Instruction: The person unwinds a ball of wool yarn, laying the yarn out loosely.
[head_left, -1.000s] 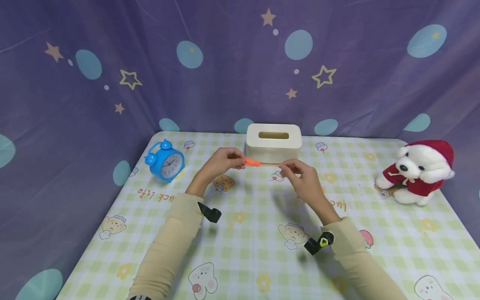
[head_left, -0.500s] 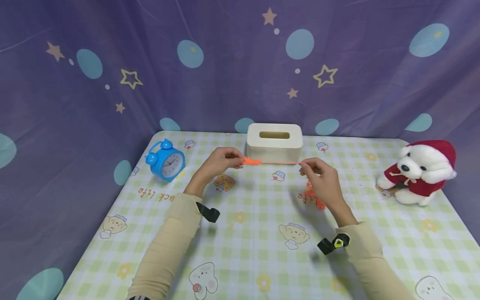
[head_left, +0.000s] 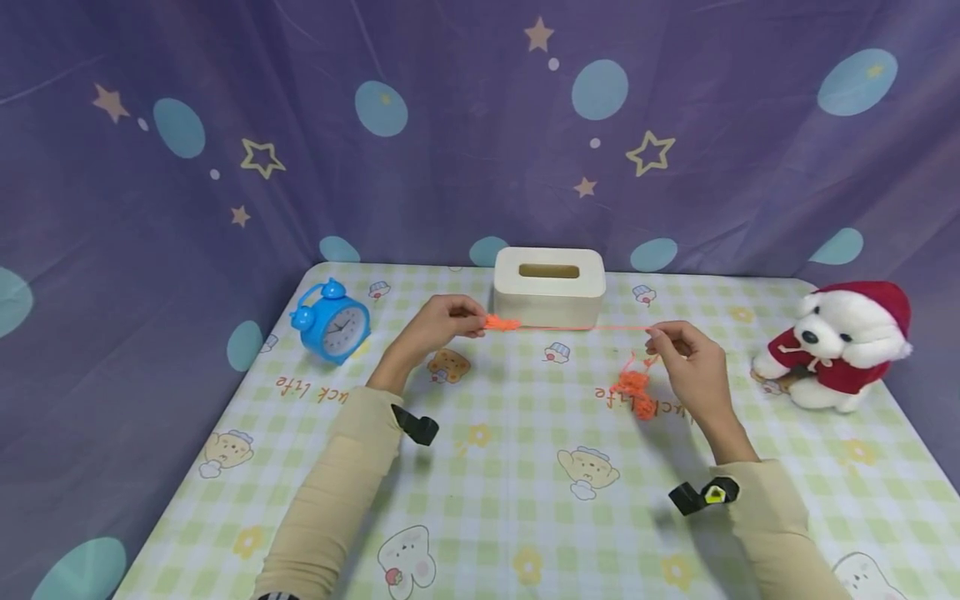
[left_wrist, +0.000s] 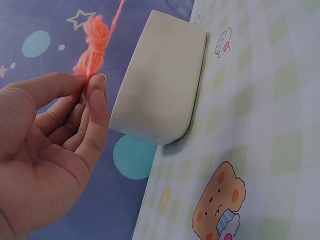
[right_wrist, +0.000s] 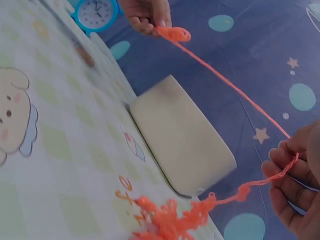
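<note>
Orange yarn in play here, the wound bundle [left_wrist: 96, 47] fuzzy and matt, the taut strand [right_wrist: 235, 88] visibly twisted fibre, the loose tangle [head_left: 633, 383] woolly and rough! Over to the pale box [head_left: 549, 302]: smooth, matt, plastic by its look. The alarm clock [head_left: 334, 327], shiny blue plastic! Fluffy pile on the plush toy [head_left: 832, 350], creased cloth for the curtain [head_left: 480, 167], and the beige sleeves [head_left: 333, 492] wrinkled, matt fabric
</note>
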